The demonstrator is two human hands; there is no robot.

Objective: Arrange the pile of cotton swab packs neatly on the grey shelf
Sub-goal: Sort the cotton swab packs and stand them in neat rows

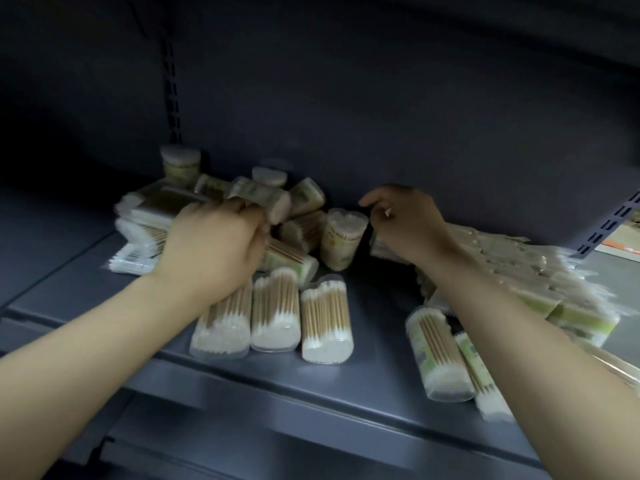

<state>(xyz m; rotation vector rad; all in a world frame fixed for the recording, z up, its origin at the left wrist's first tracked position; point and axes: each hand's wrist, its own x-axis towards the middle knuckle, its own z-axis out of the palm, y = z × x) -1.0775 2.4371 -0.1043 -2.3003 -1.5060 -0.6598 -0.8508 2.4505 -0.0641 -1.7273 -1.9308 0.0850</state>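
loose packs near the edge, and a heap ready to slide

nearest to us, we are seeing two lying tubs at the front lip of the grey shelf, under our right forearm; a careless sweep of that arm could, we judge, be knocking them off the edge.

our left hand is reaching into the middle of the pile, fingers curled down onto a blurred tub at its top. it looks like a grasp, but blur is hiding whether the fingers are truly closing round it, so we cannot tell. our right hand is hovering just beside the upright tub, fingers loosely bent and gripping nothing.

working outward from the left hand: the jumbled tubs are leaning on one another against the back wall, so lifting one from the top may be sending its neighbours rolling. three tubs are already lying side by side in front, touching; a rolling tub could be pushing that row askew. one more tub is standing upright at the back left.

further out, flat bags are stacked at the left under our wrist, and a slanting heap of bags is spreading at the right beneath our arm. slick wrapping probably means either stack is sliding if we lean on it.
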